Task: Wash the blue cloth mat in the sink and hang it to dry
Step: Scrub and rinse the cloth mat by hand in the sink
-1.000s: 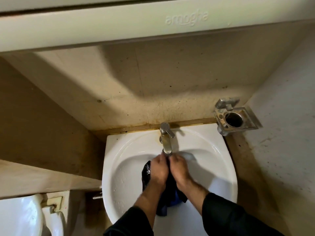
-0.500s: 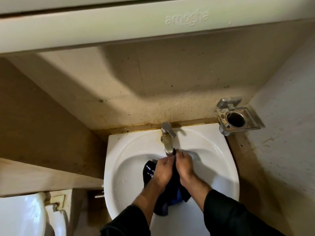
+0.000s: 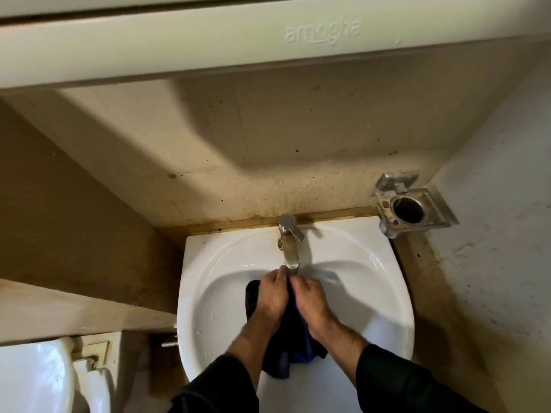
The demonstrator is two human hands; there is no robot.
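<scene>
While both hands, left hand [image 3: 272, 296] and right hand [image 3: 310, 302], grip the blue cloth mat [image 3: 293, 338] under the tap [image 3: 290, 248] | step: washing in sink [image 3: 372, 293], water flow probably on, hard to tell | next: wring out, then hang.

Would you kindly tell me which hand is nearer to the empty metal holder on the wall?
Right. The right hand lies below-left of the holder; the left hand is farther left.
</scene>
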